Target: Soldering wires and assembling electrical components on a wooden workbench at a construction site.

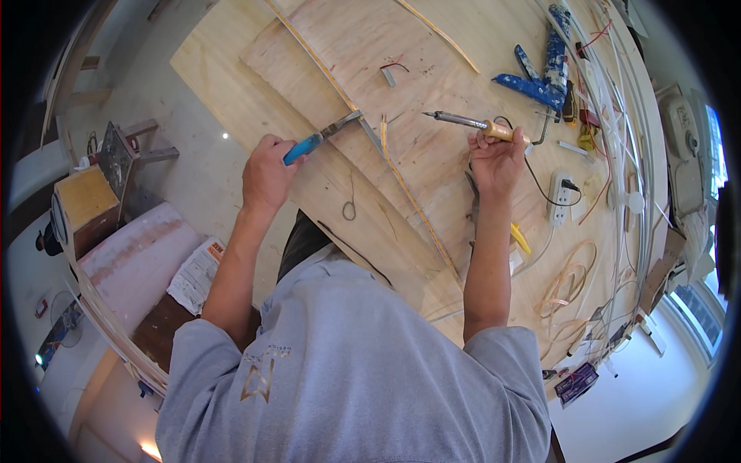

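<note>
My left hand [267, 171] is closed round blue-handled pliers [312, 143]; the metal head touches or hovers just over a thin metal channel, I cannot tell which. In my right hand [496, 160], a soldering iron [467, 122] with a wooden handle lies level, its tip pointing left. Between the two tools, an orange-yellow LED strip [397, 174] runs along the channel [370, 134], its upper end loose beside it. Another length of strip [312, 55] continues up the channel. A small piece with red and black wires [388, 76] lies beyond.
Plywood sheets [324, 193] form the work surface. At the right are a blue caulking gun [544, 77], a white power strip [562, 199] with a black plug, coiled strip [567, 285] and long white tubes. A wooden stool [123, 162] stands at the left on the floor.
</note>
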Motion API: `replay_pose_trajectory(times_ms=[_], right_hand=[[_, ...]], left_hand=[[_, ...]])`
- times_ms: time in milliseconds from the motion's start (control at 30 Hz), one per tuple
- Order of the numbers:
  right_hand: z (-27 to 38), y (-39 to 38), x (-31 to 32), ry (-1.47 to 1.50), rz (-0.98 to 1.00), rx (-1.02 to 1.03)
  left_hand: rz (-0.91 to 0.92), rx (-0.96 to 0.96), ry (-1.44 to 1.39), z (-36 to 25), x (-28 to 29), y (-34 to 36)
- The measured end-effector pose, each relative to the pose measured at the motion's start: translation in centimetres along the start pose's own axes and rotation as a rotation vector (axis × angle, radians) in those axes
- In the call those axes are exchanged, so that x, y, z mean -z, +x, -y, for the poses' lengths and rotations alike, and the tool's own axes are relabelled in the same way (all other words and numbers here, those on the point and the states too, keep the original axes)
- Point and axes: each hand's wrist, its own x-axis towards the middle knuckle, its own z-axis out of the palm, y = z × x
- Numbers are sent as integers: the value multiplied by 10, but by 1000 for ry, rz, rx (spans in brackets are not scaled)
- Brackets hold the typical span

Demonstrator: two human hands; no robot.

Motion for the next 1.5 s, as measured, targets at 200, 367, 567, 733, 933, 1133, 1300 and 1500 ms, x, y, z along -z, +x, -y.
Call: replay_pose_trajectory(times_ms=[200, 367, 567, 733, 933, 1133, 1300, 1500], right_hand=[[0, 0, -1, -7, -11, 11], [0, 0, -3, -7, -12, 2], [0, -1, -3, -23, -25, 7], [0, 0, -2, -10, -20, 3], [0, 0, 1, 19, -15, -4], [0, 0, -2, 5, -44, 8], [1, 1, -2, -18, -55, 16], [0, -1, -3, 4, -65, 0]], left_hand=[[0, -3, -1, 0, -2, -1], [48, 28, 97, -12, -11, 2], [133, 69, 155, -13, -10, 9], [137, 87, 154, -15, -6, 9], [184, 75, 124, -9, 7, 8], [142, -8, 78, 4, 2, 4], [82, -88, 201, 1, -12, -7], [32, -62, 95, 4, -12, -5]])
